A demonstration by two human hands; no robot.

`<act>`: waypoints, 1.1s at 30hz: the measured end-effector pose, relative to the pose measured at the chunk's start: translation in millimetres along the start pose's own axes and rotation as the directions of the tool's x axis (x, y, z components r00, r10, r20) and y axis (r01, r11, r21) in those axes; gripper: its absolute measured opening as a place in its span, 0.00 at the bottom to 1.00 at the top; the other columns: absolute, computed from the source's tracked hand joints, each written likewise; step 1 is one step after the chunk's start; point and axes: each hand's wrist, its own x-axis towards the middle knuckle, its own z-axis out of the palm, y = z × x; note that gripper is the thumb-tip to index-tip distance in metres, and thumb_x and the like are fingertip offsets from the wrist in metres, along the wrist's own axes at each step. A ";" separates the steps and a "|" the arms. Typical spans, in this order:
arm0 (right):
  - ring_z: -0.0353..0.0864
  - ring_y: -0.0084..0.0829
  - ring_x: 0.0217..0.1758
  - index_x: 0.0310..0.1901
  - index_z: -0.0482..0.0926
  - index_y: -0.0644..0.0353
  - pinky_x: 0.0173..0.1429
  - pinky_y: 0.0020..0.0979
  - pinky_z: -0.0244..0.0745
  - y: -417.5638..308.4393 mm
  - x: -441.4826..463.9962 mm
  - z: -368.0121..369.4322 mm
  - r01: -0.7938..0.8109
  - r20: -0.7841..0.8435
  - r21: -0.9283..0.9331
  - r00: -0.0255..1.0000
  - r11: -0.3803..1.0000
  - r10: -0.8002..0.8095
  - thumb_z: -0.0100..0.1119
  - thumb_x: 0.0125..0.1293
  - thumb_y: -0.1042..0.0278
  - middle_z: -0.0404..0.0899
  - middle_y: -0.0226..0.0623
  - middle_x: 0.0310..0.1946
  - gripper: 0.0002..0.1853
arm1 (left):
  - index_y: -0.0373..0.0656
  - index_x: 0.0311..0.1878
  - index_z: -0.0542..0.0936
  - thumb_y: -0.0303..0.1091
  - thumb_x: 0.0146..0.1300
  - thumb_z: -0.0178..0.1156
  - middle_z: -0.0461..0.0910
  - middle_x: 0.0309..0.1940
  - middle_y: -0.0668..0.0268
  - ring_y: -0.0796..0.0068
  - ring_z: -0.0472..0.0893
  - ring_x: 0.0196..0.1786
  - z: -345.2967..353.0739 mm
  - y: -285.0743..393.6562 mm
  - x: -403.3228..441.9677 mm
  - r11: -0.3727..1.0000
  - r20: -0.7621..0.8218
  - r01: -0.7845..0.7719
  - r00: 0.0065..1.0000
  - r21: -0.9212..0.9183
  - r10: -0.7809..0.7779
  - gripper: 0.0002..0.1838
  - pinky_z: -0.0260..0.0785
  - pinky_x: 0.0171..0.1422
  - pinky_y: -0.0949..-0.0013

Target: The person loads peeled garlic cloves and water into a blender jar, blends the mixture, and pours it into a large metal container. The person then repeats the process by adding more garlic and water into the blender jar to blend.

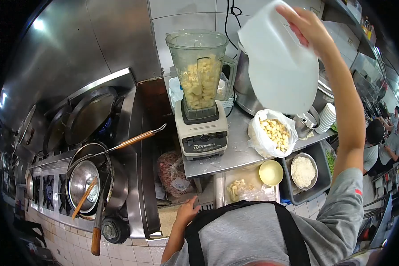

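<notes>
High at the upper right, my right hand point(303, 26) grips the handle of a large white plastic jug point(281, 66), tilted above the worktop. My left hand point(188, 211) hangs low near the counter's front edge, fingers apart, holding nothing. A Dynamex blender point(201, 141) stands on the steel counter. Its lidless clear pitcher point(193, 44) is filled to over half with pale yellow chunks point(201, 84). Below the jug, an open white plastic bag point(258, 141) holds diced pale pieces point(275, 133).
Left is a stove with woks point(91, 113), a ladle point(137, 141) and a metal bowl point(83, 188). A yellow bowl point(271, 173), a bowl of white rice-like food point(303, 172) and a grey bin point(324, 162) sit under the counter. Stacked cups point(327, 116) stand right. People are visible far right.
</notes>
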 end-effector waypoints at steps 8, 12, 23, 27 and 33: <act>0.80 0.50 0.39 0.37 0.82 0.66 0.43 0.42 0.73 -76.2 55.1 28.2 0.121 0.017 -0.545 0.991 0.830 -0.134 0.58 0.54 0.34 0.81 0.54 0.34 0.34 | 0.45 0.61 0.70 0.44 0.58 0.58 0.75 0.52 0.47 0.45 0.75 0.54 -11.0 -1.9 -5.0 0.999 -0.062 -0.023 0.998 -0.040 0.021 0.28 0.68 0.56 0.53; 0.79 0.52 0.41 0.38 0.82 0.65 0.46 0.43 0.72 -79.1 69.8 41.5 0.292 0.154 -0.550 0.956 0.782 -0.249 0.58 0.53 0.34 0.80 0.56 0.36 0.34 | 0.45 0.60 0.70 0.43 0.58 0.59 0.76 0.50 0.50 0.47 0.76 0.52 -13.4 -13.2 -15.0 0.999 -0.102 0.023 0.994 -0.025 -0.026 0.27 0.69 0.55 0.54; 0.77 0.54 0.47 0.44 0.80 0.68 0.51 0.43 0.71 -94.2 66.2 46.7 0.397 0.241 -0.579 0.918 0.712 -0.316 0.60 0.51 0.33 0.78 0.58 0.42 0.37 | 0.45 0.58 0.72 0.40 0.58 0.60 0.78 0.47 0.53 0.49 0.77 0.50 -7.8 -17.7 -18.1 1.000 -0.146 0.007 0.989 -0.013 -0.009 0.25 0.70 0.52 0.56; 0.77 0.54 0.48 0.45 0.80 0.67 0.52 0.44 0.70 -90.6 81.6 50.5 0.396 0.276 -0.635 0.918 0.664 -0.284 0.60 0.51 0.32 0.78 0.58 0.43 0.38 | 0.44 0.58 0.72 0.40 0.58 0.60 0.78 0.46 0.52 0.49 0.77 0.50 -8.3 -14.2 -20.8 0.999 -0.136 0.011 0.991 -0.035 -0.016 0.25 0.70 0.53 0.56; 0.77 0.53 0.48 0.45 0.80 0.66 0.52 0.44 0.71 -98.3 70.6 48.3 0.463 0.303 -0.580 0.887 0.671 -0.350 0.61 0.51 0.33 0.79 0.57 0.42 0.37 | 0.43 0.57 0.72 0.40 0.58 0.60 0.79 0.45 0.52 0.50 0.77 0.50 -5.4 -14.1 -24.6 0.996 -0.135 0.031 0.990 -0.083 -0.042 0.24 0.70 0.53 0.56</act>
